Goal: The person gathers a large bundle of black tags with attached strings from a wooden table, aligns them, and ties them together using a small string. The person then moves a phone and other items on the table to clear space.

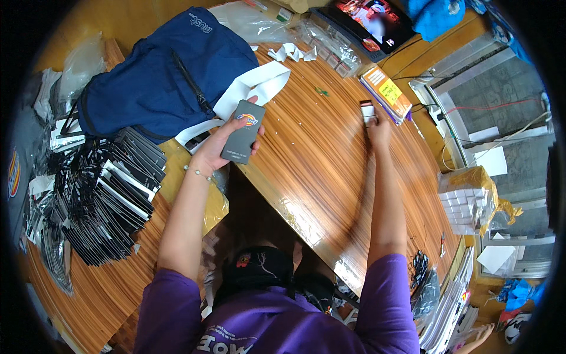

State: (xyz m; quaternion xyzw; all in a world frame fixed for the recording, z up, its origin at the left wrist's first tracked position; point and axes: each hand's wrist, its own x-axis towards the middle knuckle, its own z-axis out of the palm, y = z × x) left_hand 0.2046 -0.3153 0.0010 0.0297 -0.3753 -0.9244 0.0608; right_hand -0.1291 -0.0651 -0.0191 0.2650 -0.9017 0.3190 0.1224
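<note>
My left hand (216,145) is closed around a dark grey hang tag (240,141) with a small coloured logo, holding it above the left part of the table. A curled white paper strip (262,84) lies just beyond that hand. On the right, my right hand (379,128) pinches a small white block with a dark red end (367,110) at the table surface, beside a stack of booklets (386,94). To the left of my left forearm is a large row of black hang tags (112,206) with tangled black strings.
A navy blue bag (168,76) lies at the far left. At the back, a lit screen (377,23) stands behind clear plastic packs (330,50). A plastic-wrapped stack of white boxes (466,203) sits at the right. Another person's hand (480,336) shows at lower right.
</note>
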